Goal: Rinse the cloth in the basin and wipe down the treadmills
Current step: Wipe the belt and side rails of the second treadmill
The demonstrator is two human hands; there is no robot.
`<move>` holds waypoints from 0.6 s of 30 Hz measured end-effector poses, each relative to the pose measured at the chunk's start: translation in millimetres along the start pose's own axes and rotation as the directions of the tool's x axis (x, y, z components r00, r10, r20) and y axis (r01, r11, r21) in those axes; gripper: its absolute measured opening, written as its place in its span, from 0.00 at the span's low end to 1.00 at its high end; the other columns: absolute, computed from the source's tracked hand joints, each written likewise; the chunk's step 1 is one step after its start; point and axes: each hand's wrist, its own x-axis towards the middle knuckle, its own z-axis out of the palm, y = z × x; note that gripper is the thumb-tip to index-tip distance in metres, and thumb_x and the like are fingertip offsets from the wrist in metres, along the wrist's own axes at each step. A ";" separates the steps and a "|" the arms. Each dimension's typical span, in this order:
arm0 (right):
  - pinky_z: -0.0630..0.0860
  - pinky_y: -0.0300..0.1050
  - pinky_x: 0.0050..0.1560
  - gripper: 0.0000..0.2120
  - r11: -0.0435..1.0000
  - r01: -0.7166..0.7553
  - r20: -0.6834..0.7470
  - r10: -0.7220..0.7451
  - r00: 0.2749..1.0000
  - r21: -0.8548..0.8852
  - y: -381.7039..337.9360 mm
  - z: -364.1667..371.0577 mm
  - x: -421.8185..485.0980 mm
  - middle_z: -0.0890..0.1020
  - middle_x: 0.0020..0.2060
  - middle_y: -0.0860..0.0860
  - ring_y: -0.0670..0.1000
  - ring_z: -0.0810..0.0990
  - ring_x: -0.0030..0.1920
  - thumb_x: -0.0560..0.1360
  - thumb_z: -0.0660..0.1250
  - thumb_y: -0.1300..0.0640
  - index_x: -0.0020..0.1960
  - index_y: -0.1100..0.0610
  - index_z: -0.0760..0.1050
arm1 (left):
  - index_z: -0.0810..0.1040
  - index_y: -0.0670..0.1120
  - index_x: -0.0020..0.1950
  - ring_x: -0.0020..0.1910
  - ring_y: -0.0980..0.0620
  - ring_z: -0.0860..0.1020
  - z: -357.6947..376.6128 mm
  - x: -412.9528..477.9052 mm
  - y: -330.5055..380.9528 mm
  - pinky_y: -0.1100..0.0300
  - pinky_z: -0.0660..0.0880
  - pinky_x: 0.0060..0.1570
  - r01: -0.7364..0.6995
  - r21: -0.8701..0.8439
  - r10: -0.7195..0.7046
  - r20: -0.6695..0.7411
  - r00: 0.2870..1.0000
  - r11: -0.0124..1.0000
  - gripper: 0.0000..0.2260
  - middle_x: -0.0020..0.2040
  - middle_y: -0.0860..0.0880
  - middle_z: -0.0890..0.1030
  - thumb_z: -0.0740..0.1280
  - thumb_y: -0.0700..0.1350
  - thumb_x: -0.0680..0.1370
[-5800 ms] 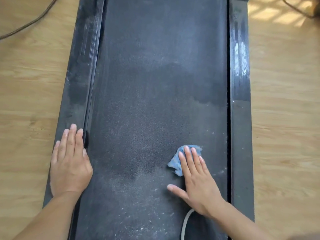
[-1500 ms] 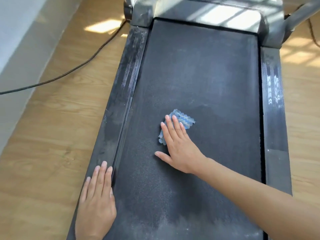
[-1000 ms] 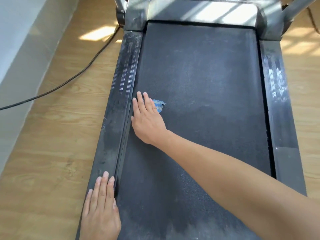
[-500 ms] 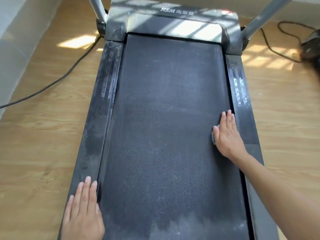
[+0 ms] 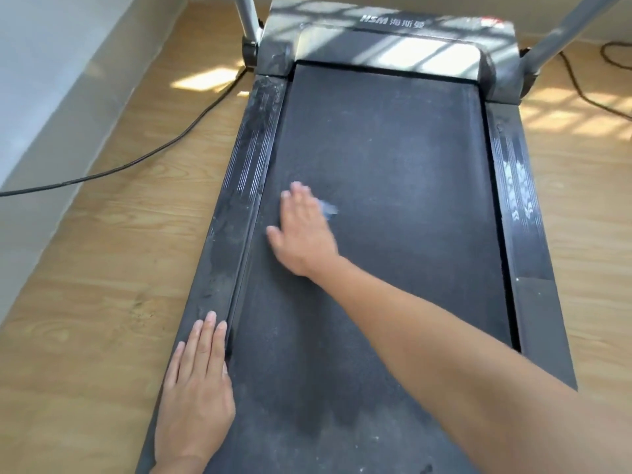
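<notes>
A dusty black treadmill belt (image 5: 393,172) runs away from me between two side rails. My right hand (image 5: 302,234) lies flat on the left half of the belt, fingers straight and blurred, pressing a blue cloth (image 5: 329,209) whose edge peeks out past the fingers. My left hand (image 5: 195,395) rests flat on the near end of the left side rail (image 5: 239,186), fingers straight and together. Most of the cloth is hidden under my right palm. No basin is in view.
The silver motor cover (image 5: 390,35) and two grey uprights (image 5: 246,15) close the far end. A black cable (image 5: 143,155) crosses the wooden floor on the left beside a grey wall; another cable (image 5: 581,97) lies at the far right. The right side rail (image 5: 519,206) is dusty.
My right hand has swept the cloth from the belt's right edge back across to the left half. My left hand has stayed on the left rail.
</notes>
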 end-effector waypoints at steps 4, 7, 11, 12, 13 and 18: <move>0.44 0.58 0.83 0.34 0.993 0.107 0.062 -0.104 0.993 -0.050 -43.6 18.4 -4.9 0.42 0.83 0.62 0.61 0.40 0.83 0.86 0.48 0.47 0.83 0.65 0.42 | 0.60 0.40 0.85 0.85 0.44 0.61 -1.6 -5.4 0.2 0.40 0.64 0.80 0.003 0.008 -0.003 0.000 1.000 1.000 0.28 0.87 0.45 0.57 0.52 0.44 0.84; 0.47 0.59 0.82 0.33 0.987 0.120 0.057 -0.115 0.992 -0.107 -9.9 8.6 -18.7 0.42 0.83 0.61 0.61 0.39 0.83 0.87 0.47 0.46 0.84 0.62 0.42 | 0.62 0.40 0.85 0.84 0.43 0.62 0.7 -3.9 0.3 0.39 0.65 0.79 0.013 -0.003 -0.013 -0.025 1.000 1.000 0.28 0.87 0.45 0.58 0.52 0.44 0.83; 0.41 0.63 0.82 0.35 0.956 0.187 -0.001 -0.192 0.981 -0.227 12.0 1.2 -51.5 0.42 0.83 0.63 0.67 0.38 0.82 0.86 0.49 0.42 0.84 0.61 0.44 | 0.62 0.40 0.85 0.84 0.44 0.62 1.5 -4.3 4.5 0.40 0.65 0.79 0.012 0.017 -0.012 -0.016 1.000 1.000 0.28 0.87 0.46 0.59 0.53 0.43 0.83; 0.41 0.62 0.81 0.35 0.953 0.206 -0.004 -0.213 0.977 -0.222 9.1 3.3 -59.5 0.43 0.83 0.64 0.67 0.39 0.82 0.86 0.50 0.42 0.84 0.61 0.44 | 0.62 0.40 0.85 0.84 0.44 0.62 1.2 -5.7 4.1 0.40 0.65 0.79 0.013 0.018 -0.013 -0.017 1.000 1.000 0.28 0.87 0.46 0.59 0.53 0.43 0.83; 0.41 0.60 0.81 0.35 0.953 0.218 0.015 -0.220 0.975 -0.211 4.4 4.4 -64.3 0.43 0.83 0.64 0.66 0.39 0.82 0.86 0.50 0.43 0.84 0.62 0.44 | 0.62 0.40 0.85 0.84 0.44 0.62 0.8 -5.3 2.5 0.40 0.65 0.79 0.017 0.019 -0.016 -0.022 1.000 1.000 0.28 0.87 0.46 0.59 0.53 0.43 0.83; 0.43 0.57 0.83 0.33 0.963 0.177 0.096 -0.161 0.982 -0.202 7.2 12.9 -74.3 0.41 0.83 0.61 0.60 0.37 0.83 0.88 0.43 0.44 0.84 0.64 0.42 | 0.62 0.39 0.84 0.84 0.43 0.63 3.6 -4.1 -2.7 0.39 0.64 0.80 -0.002 0.028 0.003 -0.018 1.000 1.000 0.28 0.87 0.45 0.59 0.53 0.43 0.83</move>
